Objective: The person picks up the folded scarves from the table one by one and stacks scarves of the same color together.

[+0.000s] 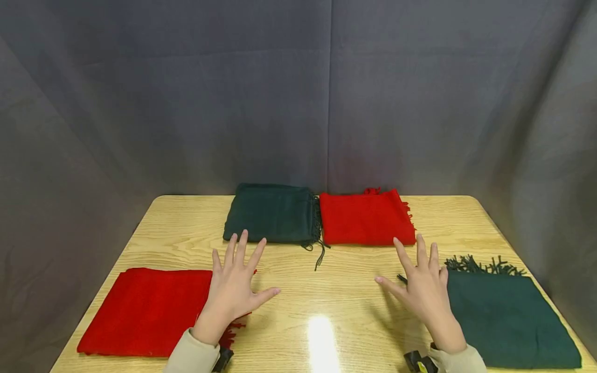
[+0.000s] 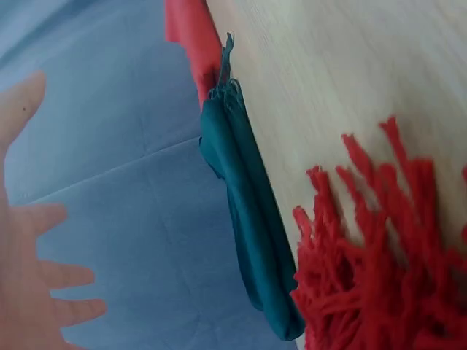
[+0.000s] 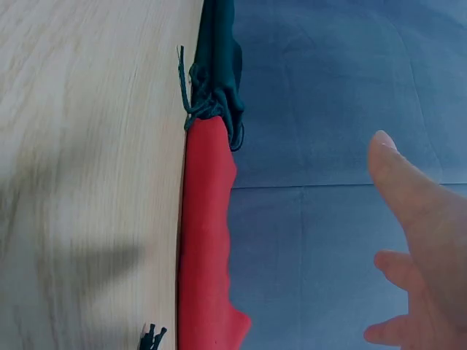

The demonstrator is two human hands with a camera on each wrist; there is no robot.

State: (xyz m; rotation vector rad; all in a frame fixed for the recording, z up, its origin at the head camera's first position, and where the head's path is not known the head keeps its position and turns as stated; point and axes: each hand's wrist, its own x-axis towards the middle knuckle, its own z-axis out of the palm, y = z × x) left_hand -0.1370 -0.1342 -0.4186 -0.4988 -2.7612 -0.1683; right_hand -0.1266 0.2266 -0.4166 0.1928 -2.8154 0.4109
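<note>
My left hand (image 1: 235, 285), fingers spread and palm down, is held over the right edge of a folded red scarf (image 1: 149, 311) at the near left. Red fringe (image 2: 372, 248) fills the lower right of the left wrist view. My right hand (image 1: 424, 290) is spread the same way, beside the left edge of a folded dark green scarf (image 1: 510, 321) at the near right. Neither hand holds anything. At the back lie another folded dark green scarf (image 1: 270, 215) and, just right of it, a second folded red scarf (image 1: 366, 220), with green fringe (image 3: 206, 98) where they meet.
All four corners of the scarf layout rest on a light wooden table (image 1: 326, 290). A grey cloth curtain (image 1: 280, 103) hangs behind the table's far edge and along both sides. Black wrist straps (image 1: 223, 359) show at the cuffs of beige sleeves (image 1: 193, 355).
</note>
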